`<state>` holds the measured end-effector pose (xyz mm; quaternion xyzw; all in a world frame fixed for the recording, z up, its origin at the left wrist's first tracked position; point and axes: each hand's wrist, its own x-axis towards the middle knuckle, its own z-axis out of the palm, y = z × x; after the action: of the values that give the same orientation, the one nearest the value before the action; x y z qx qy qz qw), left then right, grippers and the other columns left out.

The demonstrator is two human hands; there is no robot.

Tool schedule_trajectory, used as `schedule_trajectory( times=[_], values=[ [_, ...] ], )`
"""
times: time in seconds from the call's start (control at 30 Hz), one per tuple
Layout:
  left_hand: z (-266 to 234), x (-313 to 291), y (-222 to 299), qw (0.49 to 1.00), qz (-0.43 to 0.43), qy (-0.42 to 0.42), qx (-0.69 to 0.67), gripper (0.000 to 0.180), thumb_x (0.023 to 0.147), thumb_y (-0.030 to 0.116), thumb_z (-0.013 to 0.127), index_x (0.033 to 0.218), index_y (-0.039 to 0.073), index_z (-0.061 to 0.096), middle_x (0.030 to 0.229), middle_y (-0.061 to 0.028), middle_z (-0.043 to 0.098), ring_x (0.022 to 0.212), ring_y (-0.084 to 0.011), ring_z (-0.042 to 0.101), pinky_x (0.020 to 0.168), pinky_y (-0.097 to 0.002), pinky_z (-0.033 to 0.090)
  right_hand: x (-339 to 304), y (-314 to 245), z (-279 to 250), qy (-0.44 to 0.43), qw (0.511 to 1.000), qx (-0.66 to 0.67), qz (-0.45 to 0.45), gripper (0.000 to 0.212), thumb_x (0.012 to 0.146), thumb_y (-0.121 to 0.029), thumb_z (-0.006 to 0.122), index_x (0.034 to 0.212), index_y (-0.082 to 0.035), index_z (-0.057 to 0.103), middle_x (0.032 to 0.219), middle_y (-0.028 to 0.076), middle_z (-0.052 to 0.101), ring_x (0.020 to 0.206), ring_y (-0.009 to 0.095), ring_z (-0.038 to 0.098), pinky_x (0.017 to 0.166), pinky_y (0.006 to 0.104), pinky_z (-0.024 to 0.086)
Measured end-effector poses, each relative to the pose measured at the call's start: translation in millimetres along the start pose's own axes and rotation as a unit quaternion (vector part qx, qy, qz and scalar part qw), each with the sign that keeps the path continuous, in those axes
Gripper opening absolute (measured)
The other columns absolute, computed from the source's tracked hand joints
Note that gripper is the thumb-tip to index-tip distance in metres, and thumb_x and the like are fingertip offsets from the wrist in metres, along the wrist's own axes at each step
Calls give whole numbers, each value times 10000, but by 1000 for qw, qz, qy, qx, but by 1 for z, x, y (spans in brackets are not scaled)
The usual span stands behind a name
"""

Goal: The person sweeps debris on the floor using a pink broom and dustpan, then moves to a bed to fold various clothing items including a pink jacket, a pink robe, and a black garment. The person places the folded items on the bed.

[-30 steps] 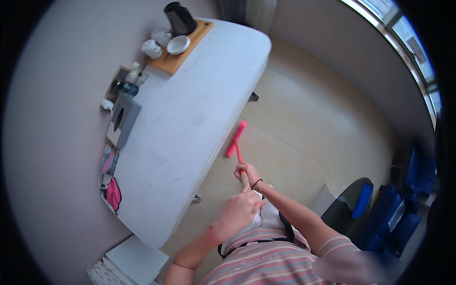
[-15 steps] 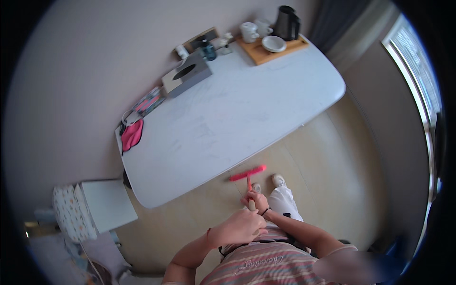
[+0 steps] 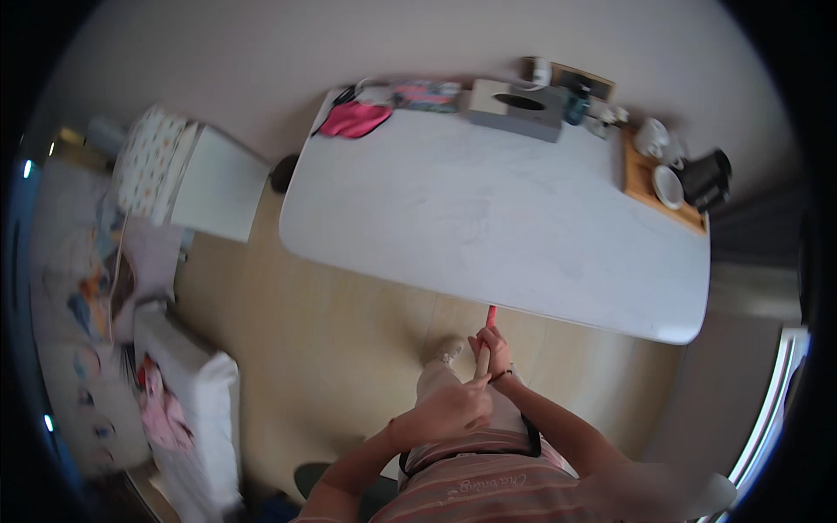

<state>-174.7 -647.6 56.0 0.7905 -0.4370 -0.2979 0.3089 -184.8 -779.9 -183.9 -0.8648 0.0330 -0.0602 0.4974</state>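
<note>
"What's changed?"

"The slim stick-handled floor tool, red below and pale tan above (image 3: 492,315), has lost its pinkish-red crosspiece from view. Half a second ago that lay on the floor in front of the white marbled desk with rounded corners (image 3: 488,200); now only a short red length shows before the near edge cuts it off, around the middle of that edge. The view has swung too, so the near edge runs more nearly level."

"Meaning what for the work?"

"I'd judge the tool's working end is now under the desk, though I can't see whether it touches the floor."

"And the hands?"

"Both are on the handle, low in front of the near edge. The bare right hand with a dark wristband (image 3: 493,349) is wrapped round it, nearer the desk. The bare left hand with a thin red wristband (image 3: 455,408) looks closed over the upper end, closer to the body. Both forearms slope inward, the left bent more sharply."
</note>
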Motion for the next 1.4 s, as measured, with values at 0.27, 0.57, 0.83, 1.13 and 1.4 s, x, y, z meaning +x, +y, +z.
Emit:
schedule_trajectory(
  times=[0.27,0.57,0.83,1.13,1.4],
  values=[
    [-16,-118,101,950,-172,229,-124,160,837,214,681,756,83,640,851,-32,676,1020,-284,645,679,-351,550,-30,-60,-7,-257,960,14,-111,216,763,-230,755,811,-82,604,818,76,615,682,300,615,598,401,484],
    [45,-158,102,802,-373,457,-89,270,783,271,744,708,68,583,736,-70,644,751,-267,667,568,-339,522,-78,-119,90,-492,845,90,-187,271,805,-314,727,787,-78,596,791,89,609,674,323,608,609,387,483],
    [89,-156,-4,706,-383,586,-112,230,830,165,698,710,49,540,662,-116,531,605,-319,563,522,-381,457,-77,-12,222,-619,763,78,-168,178,804,-206,711,744,-79,602,727,134,628,682,288,605,614,374,475],
    [88,-168,-35,703,-248,629,-220,201,849,129,662,720,37,538,747,-138,587,544,-311,553,512,-370,453,19,-34,133,-514,817,-131,-226,199,794,-230,691,730,-66,597,725,130,601,670,349,594,601,411,477],
    [63,-109,-43,825,-217,521,-39,147,811,152,631,712,53,582,675,-99,566,816,-351,627,714,-404,517,33,-56,168,-406,893,36,-191,108,866,-69,646,804,-10,579,786,108,626,662,206,596,621,291,477]
  ],
)
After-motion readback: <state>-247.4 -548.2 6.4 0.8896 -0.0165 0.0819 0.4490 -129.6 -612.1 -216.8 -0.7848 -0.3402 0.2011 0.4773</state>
